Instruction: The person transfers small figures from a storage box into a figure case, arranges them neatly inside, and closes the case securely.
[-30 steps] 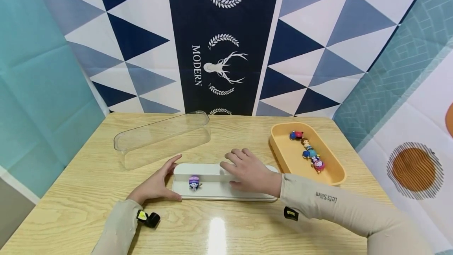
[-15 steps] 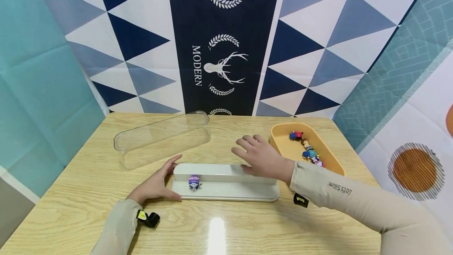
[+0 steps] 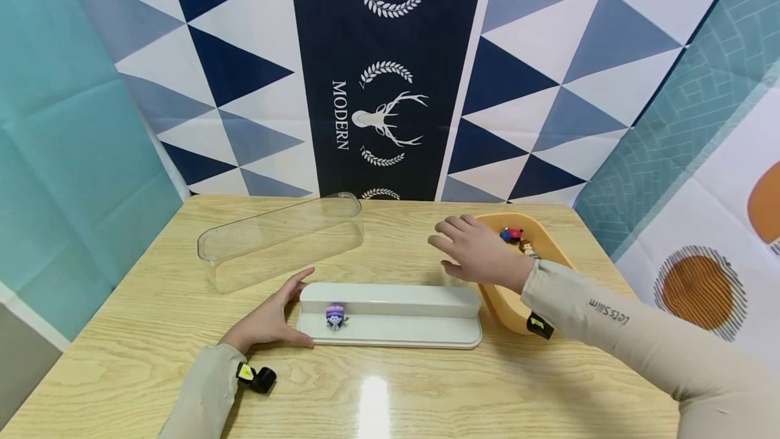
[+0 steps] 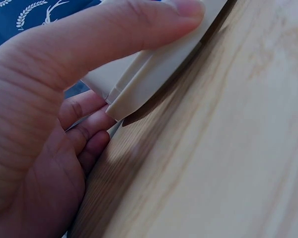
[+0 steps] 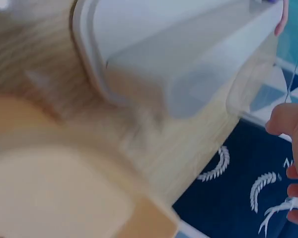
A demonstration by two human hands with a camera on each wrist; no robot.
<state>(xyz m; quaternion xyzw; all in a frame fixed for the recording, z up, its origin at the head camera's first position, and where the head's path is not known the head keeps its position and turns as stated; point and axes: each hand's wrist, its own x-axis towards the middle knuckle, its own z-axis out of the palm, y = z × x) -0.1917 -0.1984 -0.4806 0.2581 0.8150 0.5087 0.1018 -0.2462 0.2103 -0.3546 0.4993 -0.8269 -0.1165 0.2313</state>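
Observation:
My left hand (image 3: 271,320) holds the left end of a white two-step display base (image 3: 390,330), thumb along the front and fingers behind. In the left wrist view, the thumb lies over the corner of the base and the fingertips touch its end. On the lower step, near the left end, stands a small purple-hatted figurine (image 3: 335,316). My right hand (image 3: 481,249) hovers over the left side of a yellow tray (image 3: 557,249) with nothing in its fingers. Inside the tray, a red-and-blue figurine (image 3: 510,234) and a brown-haired figurine (image 3: 527,247) show; the hand and forearm hide the rest.
Behind the base, a long clear plastic cover (image 3: 280,242) lies on the wooden table (image 3: 292,412). A patterned cloth (image 3: 378,39) hangs along the table's back edge.
My right hand has moved right and away from me, from above the white base to over the yellow tray. My left hand, the base and the purple-hatted figurine have stayed put.

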